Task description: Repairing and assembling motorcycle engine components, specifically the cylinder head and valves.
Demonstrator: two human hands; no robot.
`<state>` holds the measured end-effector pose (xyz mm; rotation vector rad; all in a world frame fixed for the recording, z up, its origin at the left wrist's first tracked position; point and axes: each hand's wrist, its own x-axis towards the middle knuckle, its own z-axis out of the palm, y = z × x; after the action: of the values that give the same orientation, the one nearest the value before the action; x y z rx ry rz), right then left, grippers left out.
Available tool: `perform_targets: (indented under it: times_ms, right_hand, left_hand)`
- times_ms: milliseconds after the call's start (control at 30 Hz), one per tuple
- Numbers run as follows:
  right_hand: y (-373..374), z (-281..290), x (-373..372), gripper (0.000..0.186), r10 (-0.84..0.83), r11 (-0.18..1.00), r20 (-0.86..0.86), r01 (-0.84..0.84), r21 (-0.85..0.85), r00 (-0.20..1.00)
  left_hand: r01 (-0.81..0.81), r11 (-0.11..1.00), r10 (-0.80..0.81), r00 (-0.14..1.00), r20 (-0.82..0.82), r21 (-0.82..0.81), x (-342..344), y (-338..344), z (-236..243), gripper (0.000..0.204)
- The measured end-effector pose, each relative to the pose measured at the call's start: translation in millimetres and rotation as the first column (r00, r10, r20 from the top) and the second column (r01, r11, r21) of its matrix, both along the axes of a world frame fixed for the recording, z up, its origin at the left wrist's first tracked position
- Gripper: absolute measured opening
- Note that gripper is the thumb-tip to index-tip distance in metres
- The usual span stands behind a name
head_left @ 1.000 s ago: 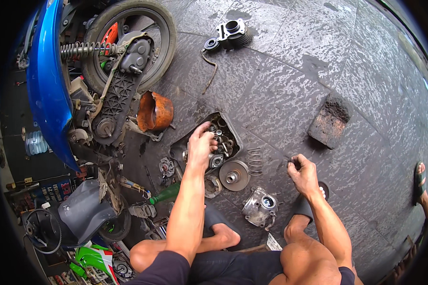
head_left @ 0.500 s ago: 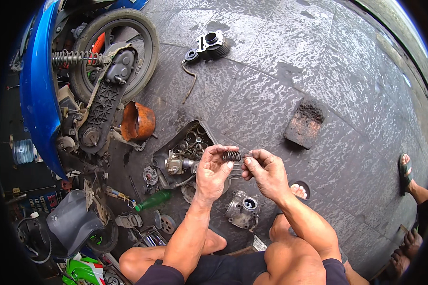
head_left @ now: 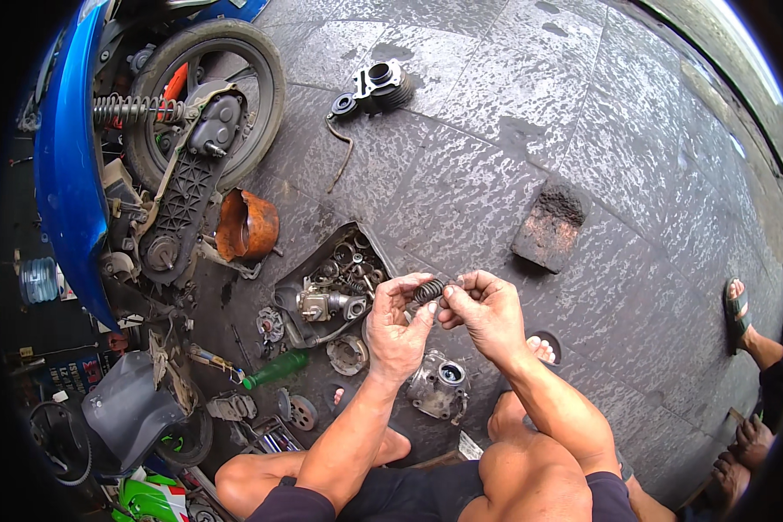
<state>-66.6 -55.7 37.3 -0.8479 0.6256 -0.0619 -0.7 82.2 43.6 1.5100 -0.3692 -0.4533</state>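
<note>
A small dark coil spring (head_left: 427,291) is held between the thumb and fingers of my left hand (head_left: 395,331). My right hand (head_left: 487,317) is closed in a pinch at the spring's right end; whatever its fingertips grip is too small to make out. Just left of my hands lies a dark tray (head_left: 379,247) full of greasy engine parts, with a metal carburetor-like body (head_left: 320,304) among them. Below my wrists, a grey metal engine part with a round bore (head_left: 439,386) rests on the floor.
An engine cylinder (head_left: 383,87) lies farther off, and a worn block (head_left: 552,226) to the right. A partly stripped blue scooter (head_left: 70,174), an orange cut container (head_left: 247,226) and a green bottle (head_left: 275,369) are on the left. Another person's hands (head_left: 744,452) show at lower right.
The spring has tilted and dropped slightly in my left hand. My right fingertips have come closer, up against its end. The view has shifted a little.
</note>
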Motion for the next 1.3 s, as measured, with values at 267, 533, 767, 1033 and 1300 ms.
perform_targets:
  times_ms: [267, 533, 767, 1033, 1300]
  right_hand:
    - [-1.4, -6.2, -1.0, 0.017, 0.007, 0.972, 0.062, -0.022, 0.234, 0.998]
    - [-11.0, 2.7, -7.3, 0.008, 0.020, 0.997, 0.058, -0.025, 0.077, 0.998]
    - [-4.9, 3.2, -8.9, 0.008, 0.029, 0.994, 0.098, -0.018, -0.109, 0.995]
    - [0.4, 4.9, -14.8, 0.009, -0.011, 0.999, 0.073, 0.015, -0.048, 0.997]
    - [8.4, 1.6, -15.1, 0.014, -0.130, 0.988, 0.095, 0.138, -0.073, 0.987]
  left_hand:
    - [-0.081, 0.990, 0.067, 0.991, -0.119, -0.119, -3.8, -7.8, 1.4, 0.038]
    - [0.003, 0.999, -0.010, 0.981, -0.194, -0.036, -6.8, -7.3, 5.8, 0.035]
    - [-0.124, 0.984, 0.055, 0.896, -0.441, -0.130, -12.9, -10.8, -1.3, 0.027]
    - [-0.117, 0.986, 0.066, 0.926, -0.371, -0.117, -16.2, -10.3, -0.7, 0.026]
    - [-0.174, 0.972, 0.096, 0.907, -0.410, -0.158, -23.2, -15.7, 2.4, 0.023]
